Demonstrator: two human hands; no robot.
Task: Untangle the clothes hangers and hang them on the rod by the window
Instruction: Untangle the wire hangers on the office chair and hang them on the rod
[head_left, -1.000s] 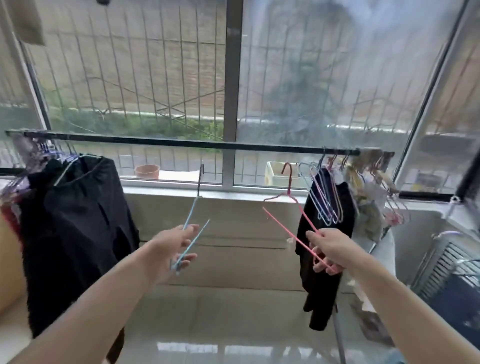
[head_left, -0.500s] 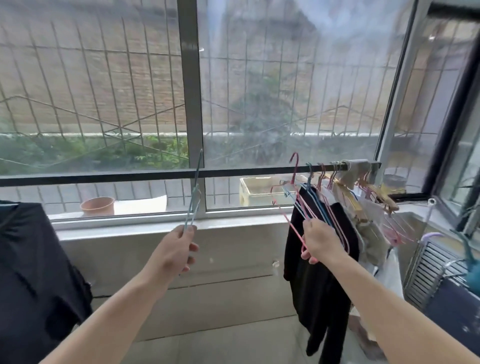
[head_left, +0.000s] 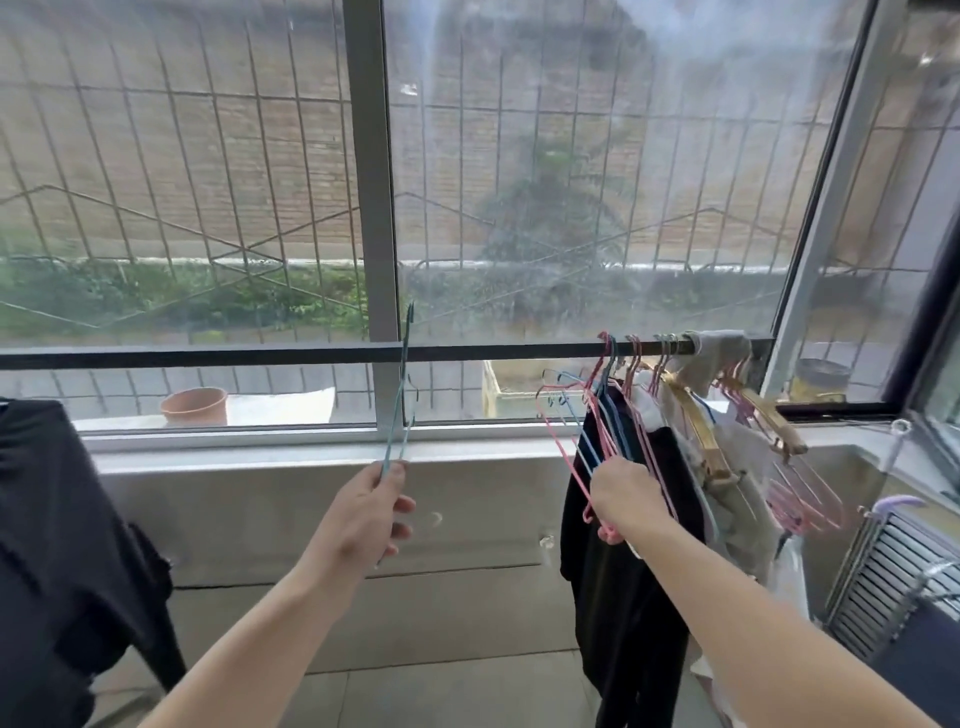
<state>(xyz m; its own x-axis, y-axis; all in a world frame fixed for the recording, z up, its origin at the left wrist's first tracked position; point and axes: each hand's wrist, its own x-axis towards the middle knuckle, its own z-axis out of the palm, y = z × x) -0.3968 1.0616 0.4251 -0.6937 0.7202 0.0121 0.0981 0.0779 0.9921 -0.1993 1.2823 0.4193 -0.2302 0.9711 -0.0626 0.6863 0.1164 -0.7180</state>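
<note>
At right of centre the right hand pinches the pink hanger, just hooked onto the rod; the left hand, at centre, grips the blue hanger, likely next up.

Barred window, pale wall, tiled floor

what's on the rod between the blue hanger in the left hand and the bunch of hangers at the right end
Nothing hangs there. In the head view the rod runs bare from the blue hanger to the pink hanger, with only window glass behind it.
</note>
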